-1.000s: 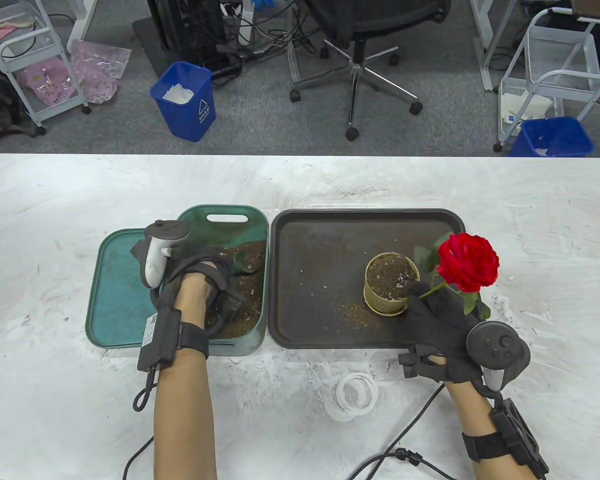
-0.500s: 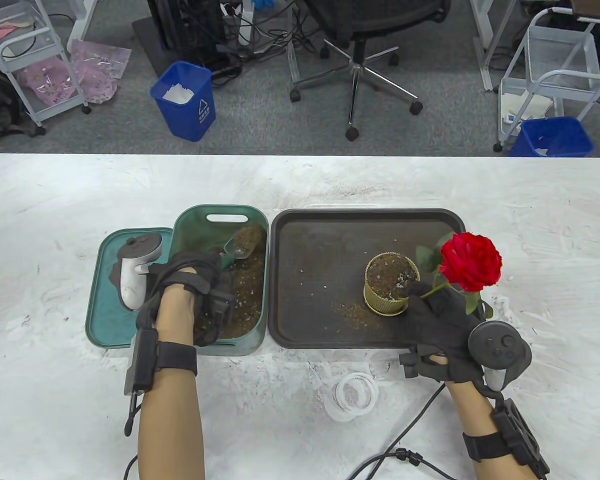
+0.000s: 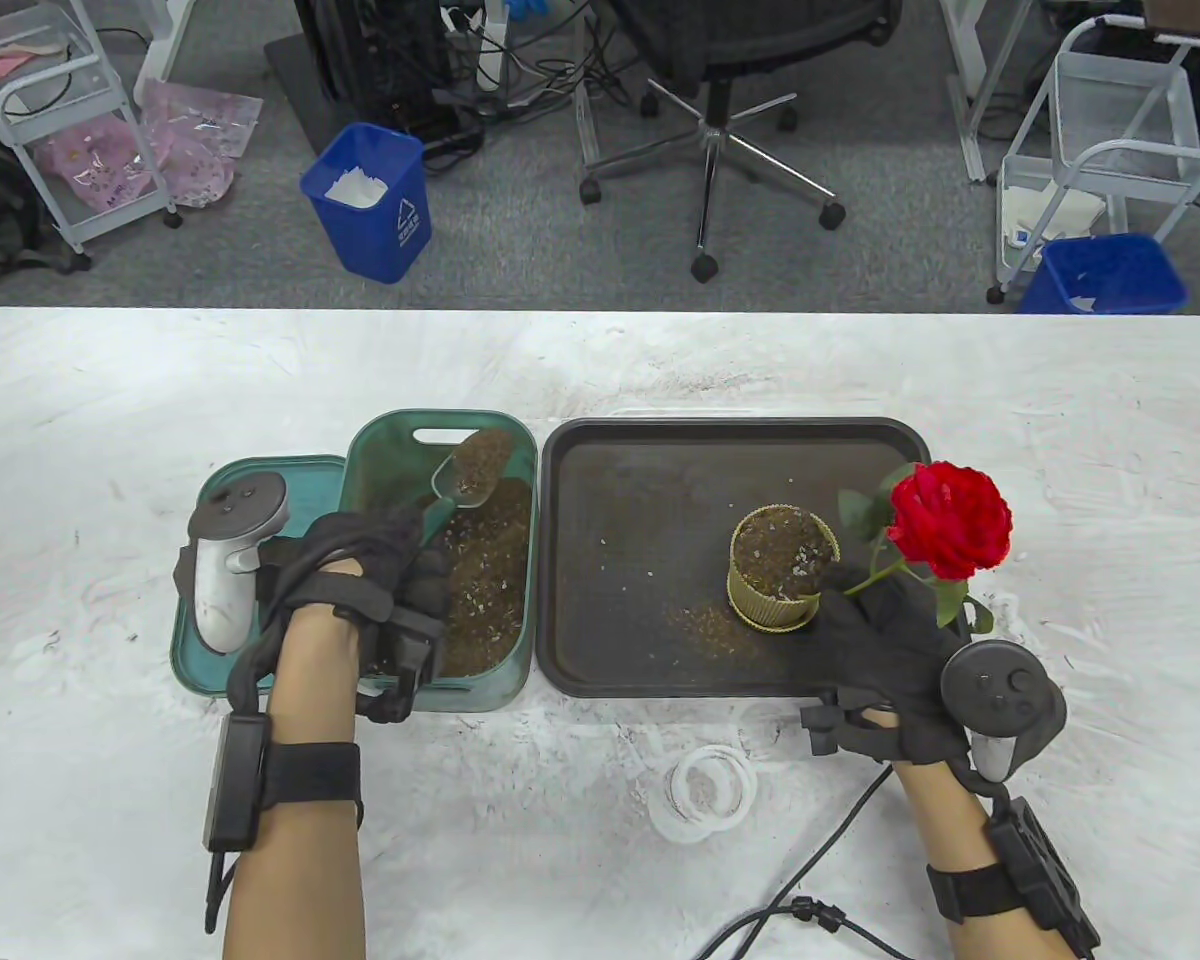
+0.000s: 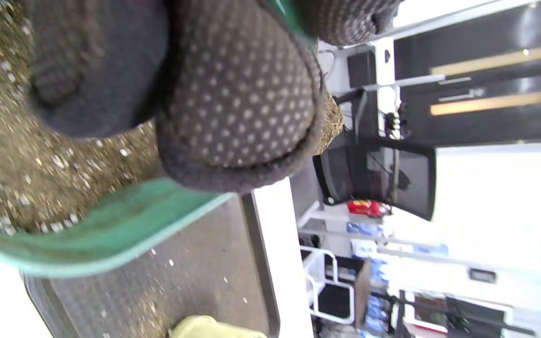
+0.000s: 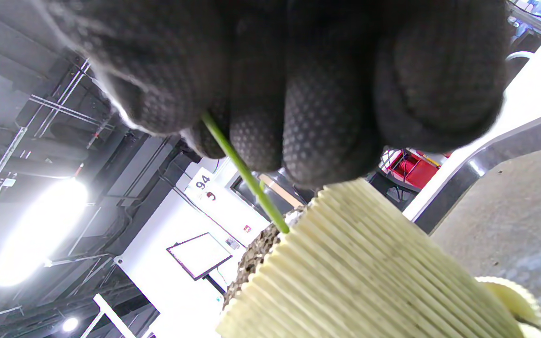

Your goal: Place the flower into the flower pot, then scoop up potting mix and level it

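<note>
A ribbed yellow flower pot (image 3: 782, 567) filled with potting mix stands on the dark tray (image 3: 640, 460). My right hand (image 3: 875, 625) pinches the green stem (image 5: 244, 171) of a red rose (image 3: 950, 520), whose lower end goes into the pot's (image 5: 374, 272) soil. My left hand (image 3: 385, 590) grips the handle of a green scoop (image 3: 472, 468), which is lifted above the green bin (image 3: 440, 440) and heaped with brown mix. In the left wrist view the gloved fingers (image 4: 237, 94) fill the frame above the bin's mix (image 4: 26, 155).
The bin's green lid (image 3: 225, 600) lies left of the bin. Spilled mix (image 3: 705, 620) lies on the tray beside the pot. A white ring (image 3: 705, 790) and a black cable (image 3: 800, 905) lie on the white table near its front edge.
My left hand has drawn back leftward and raised the scoop out of the bin's soil, now loaded with mix. The right hand stays at the pot, the rose leaning slightly further right.
</note>
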The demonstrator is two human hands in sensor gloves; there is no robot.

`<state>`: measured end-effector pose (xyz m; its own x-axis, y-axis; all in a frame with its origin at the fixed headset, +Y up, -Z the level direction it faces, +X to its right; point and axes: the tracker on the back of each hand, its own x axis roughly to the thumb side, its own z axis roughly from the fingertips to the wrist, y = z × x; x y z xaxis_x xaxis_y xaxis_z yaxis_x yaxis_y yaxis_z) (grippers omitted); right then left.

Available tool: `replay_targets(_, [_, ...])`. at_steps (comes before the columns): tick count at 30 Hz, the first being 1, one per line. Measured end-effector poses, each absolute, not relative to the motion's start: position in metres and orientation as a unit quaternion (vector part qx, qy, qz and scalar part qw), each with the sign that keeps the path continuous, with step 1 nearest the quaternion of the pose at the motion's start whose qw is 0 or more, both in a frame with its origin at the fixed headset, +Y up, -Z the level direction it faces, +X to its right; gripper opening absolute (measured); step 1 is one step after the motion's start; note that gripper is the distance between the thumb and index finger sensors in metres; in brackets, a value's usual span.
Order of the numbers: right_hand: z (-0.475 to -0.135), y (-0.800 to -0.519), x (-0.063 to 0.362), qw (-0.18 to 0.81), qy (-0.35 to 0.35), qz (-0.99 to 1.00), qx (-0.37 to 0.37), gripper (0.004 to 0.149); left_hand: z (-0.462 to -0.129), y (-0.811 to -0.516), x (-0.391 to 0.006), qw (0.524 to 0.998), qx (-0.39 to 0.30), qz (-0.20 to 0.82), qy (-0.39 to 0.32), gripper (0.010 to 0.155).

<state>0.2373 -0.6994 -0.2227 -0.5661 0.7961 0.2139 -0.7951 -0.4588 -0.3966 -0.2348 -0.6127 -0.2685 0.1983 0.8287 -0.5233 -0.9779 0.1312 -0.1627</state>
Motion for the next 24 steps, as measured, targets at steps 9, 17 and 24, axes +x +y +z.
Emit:
replay_targets(9, [-0.223, -0.699, 0.238, 0.467, -0.229, 0.854, -0.001, 0.037, -0.260, -0.614, -0.149, 0.690, -0.276, 0.669, 0.020, 0.054])
replay_targets(17, [-0.223, -0.699, 0.239, 0.469, -0.227, 0.854, -0.004, 0.037, -0.262, -0.645, -0.075, 0.686, -0.265, 0.677, -0.027, 0.054])
replay_targets(24, [-0.223, -0.699, 0.240, 0.469, -0.226, 0.854, -0.005, 0.037, -0.266, -0.685, -0.043, 0.730, -0.263, 0.630, -0.025, 0.054])
